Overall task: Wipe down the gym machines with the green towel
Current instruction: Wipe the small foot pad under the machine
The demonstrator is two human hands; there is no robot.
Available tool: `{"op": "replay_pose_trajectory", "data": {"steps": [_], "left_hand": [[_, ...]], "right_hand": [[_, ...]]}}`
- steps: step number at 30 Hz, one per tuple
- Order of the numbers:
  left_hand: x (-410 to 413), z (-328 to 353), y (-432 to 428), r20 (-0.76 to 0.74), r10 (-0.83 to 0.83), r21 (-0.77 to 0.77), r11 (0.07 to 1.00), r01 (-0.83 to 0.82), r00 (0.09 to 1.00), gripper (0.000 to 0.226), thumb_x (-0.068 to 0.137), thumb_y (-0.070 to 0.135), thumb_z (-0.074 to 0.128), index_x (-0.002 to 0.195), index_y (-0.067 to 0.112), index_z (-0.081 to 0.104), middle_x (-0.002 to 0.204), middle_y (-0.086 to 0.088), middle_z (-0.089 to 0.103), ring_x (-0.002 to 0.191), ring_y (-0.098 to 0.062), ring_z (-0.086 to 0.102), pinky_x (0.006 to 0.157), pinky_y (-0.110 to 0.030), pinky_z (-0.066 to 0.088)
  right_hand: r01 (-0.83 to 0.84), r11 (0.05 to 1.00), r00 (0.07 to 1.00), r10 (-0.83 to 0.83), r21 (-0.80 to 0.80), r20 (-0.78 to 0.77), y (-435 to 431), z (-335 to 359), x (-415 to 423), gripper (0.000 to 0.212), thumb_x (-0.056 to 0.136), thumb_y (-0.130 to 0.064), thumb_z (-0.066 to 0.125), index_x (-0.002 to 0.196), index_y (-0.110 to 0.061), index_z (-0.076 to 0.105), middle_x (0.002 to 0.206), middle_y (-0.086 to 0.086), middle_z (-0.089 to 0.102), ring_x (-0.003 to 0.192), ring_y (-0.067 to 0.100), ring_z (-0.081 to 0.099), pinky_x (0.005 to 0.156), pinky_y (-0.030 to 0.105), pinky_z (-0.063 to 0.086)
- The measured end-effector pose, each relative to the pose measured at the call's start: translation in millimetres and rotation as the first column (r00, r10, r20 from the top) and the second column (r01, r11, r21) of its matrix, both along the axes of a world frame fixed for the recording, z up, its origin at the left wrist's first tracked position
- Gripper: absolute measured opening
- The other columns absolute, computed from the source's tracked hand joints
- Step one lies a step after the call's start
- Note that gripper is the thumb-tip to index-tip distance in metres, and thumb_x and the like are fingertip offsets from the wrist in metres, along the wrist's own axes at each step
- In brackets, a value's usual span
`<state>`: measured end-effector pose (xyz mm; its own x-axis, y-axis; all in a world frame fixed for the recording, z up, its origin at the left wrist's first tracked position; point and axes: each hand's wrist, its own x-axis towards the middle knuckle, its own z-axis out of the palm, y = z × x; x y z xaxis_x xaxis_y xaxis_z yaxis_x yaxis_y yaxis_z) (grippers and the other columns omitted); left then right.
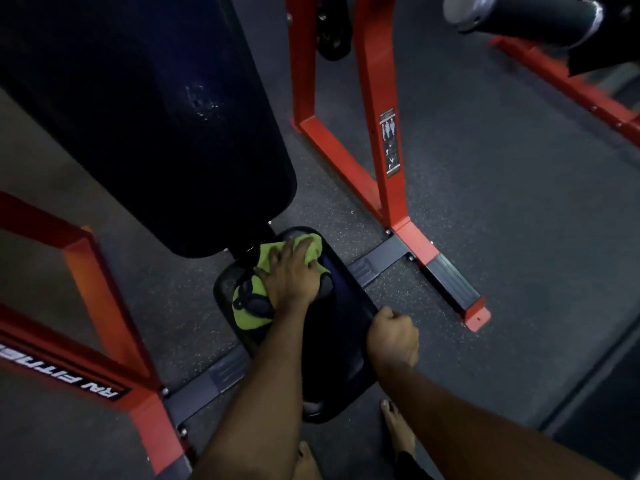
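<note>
**Wiping the seat pad on a red-frame bench, back pad probably next**

Big dark back pad leans up over the top left. The red frame uprights are planted on the speckled rubber floor on either side. Below the back pad sits the black seat pad, and that looks like the step in hand: the person is wiping the seat's far end, right by the joint under the back pad. The near half of the seat has no cloth on it, so the next move probably calls for dragging the towel back toward the body with steady pressure, then heading up the back pad.

The green towel is bunched up, not flat, and lies on the far-left part of the seat. Its long axis runs diagonally, near-left to far-right, roughly across the seat. The left hand sits on top, fingers fairly straight and a bit spread, pressing it down. The right hand is curled at the seat's right edge, seemingly gripping the rim to brace.
</note>
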<state>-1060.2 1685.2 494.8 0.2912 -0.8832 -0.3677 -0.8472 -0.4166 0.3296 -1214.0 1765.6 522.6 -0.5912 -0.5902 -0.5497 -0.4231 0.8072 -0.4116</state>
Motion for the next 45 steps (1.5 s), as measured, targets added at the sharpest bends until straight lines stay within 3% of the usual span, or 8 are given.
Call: {"op": "replay_pose_trajectory", "data": {"steps": [12,19,23,29,33,38,41,45], "left_hand": [[-49.0,32.8,78.0,0.117,0.379,-0.016,0.925,-0.380,0.918,0.055,0.096,0.046,0.043,0.150,0.046,0.033,0.163,0.008,0.026,0.138,-0.029,0.031,0.113,-0.062,0.025],[-106.9,64.4,136.6,0.139,0.733,-0.007,0.673,-0.739,0.666,0.059,0.093,0.051,0.046,0.149,0.053,0.030,0.166,0.010,0.016,0.150,-0.035,0.010,0.108,-0.078,0.009],[-135.8,66.8,160.8,0.036,0.844,-0.011,0.536,-0.844,0.535,0.066,0.092,0.050,0.050,0.151,0.056,0.021,0.167,0.010,0.002,0.149,-0.035,0.005,0.105,-0.078,0.025],[-120.5,58.2,149.7,0.076,0.906,-0.037,0.420,-0.907,0.416,0.061,0.093,0.044,0.053,0.149,0.052,0.030,0.162,0.009,0.020,0.131,-0.031,0.032,0.091,-0.056,0.048],[-84.3,48.3,138.6,0.131,0.888,0.005,0.445,-0.896,0.442,0.058,0.097,0.041,0.047,0.151,0.048,0.028,0.151,0.003,0.035,0.124,-0.031,0.041,0.091,-0.052,0.044],[-34.6,45.1,129.0,-0.037,0.829,0.061,0.560,-0.826,0.559,0.056,0.099,0.039,0.044,0.153,0.046,0.028,0.154,-0.002,0.035,0.127,-0.037,0.041,0.099,-0.053,0.039],[-77.7,49.7,137.2,0.111,0.787,-0.004,0.611,-0.791,0.607,0.058,0.098,0.046,0.044,0.152,0.051,0.025,0.163,0.009,0.022,0.140,-0.032,0.028,0.106,-0.059,0.035],[-124.0,48.7,149.3,0.203,0.734,-0.062,0.670,-0.740,0.648,0.060,0.094,0.049,0.049,0.150,0.055,0.027,0.165,0.015,0.015,0.150,-0.030,0.013,0.112,-0.068,0.022]], "right_hand": [[-0.084,0.996,0.993,0.084,-0.007,0.087,-5.3,4.1,-5.8,0.045,0.105,-0.027,0.039,0.117,0.006,0.067,0.121,0.029,0.065,0.113,0.044,0.061,0.098,0.045,0.046],[-0.530,0.838,0.817,0.465,0.129,0.342,-30.4,7.2,-43.6,0.051,0.111,-0.031,0.027,0.142,0.002,0.050,0.146,0.027,0.050,0.128,0.041,0.052,0.108,0.044,0.042],[-0.552,0.819,0.748,0.403,0.156,0.527,-51.1,-22.2,-38.1,0.081,0.102,-0.068,0.023,0.150,-0.007,0.045,0.149,0.022,0.050,0.130,0.040,0.052,0.114,0.054,0.039],[-0.494,0.867,0.792,0.414,0.071,0.448,-55.4,4.9,-18.4,0.073,0.108,-0.056,0.024,0.137,0.004,0.054,0.139,0.028,0.056,0.121,0.042,0.057,0.099,0.046,0.044],[-0.529,0.847,0.791,0.474,0.043,0.387,-55.0,-8.1,-18.9,0.067,0.110,-0.049,0.027,0.130,0.007,0.057,0.134,0.031,0.058,0.117,0.043,0.058,0.087,0.040,0.040],[-0.701,0.709,0.689,0.648,0.073,0.324,-60.0,-6.8,-17.7,0.056,0.112,-0.034,0.016,0.144,0.000,0.048,0.141,0.029,0.053,0.126,0.043,0.054,0.101,0.042,0.041],[-0.774,0.625,0.619,0.711,0.103,0.333,-70.8,-13.2,-14.2,0.053,0.108,-0.023,0.011,0.146,0.001,0.041,0.143,0.028,0.051,0.128,0.044,0.053,0.109,0.051,0.043],[-0.822,0.558,0.569,0.795,0.115,0.211,-71.4,-7.1,-9.4,0.047,0.109,-0.018,0.015,0.141,0.005,0.040,0.143,0.029,0.050,0.130,0.043,0.051,0.107,0.047,0.043]]}}
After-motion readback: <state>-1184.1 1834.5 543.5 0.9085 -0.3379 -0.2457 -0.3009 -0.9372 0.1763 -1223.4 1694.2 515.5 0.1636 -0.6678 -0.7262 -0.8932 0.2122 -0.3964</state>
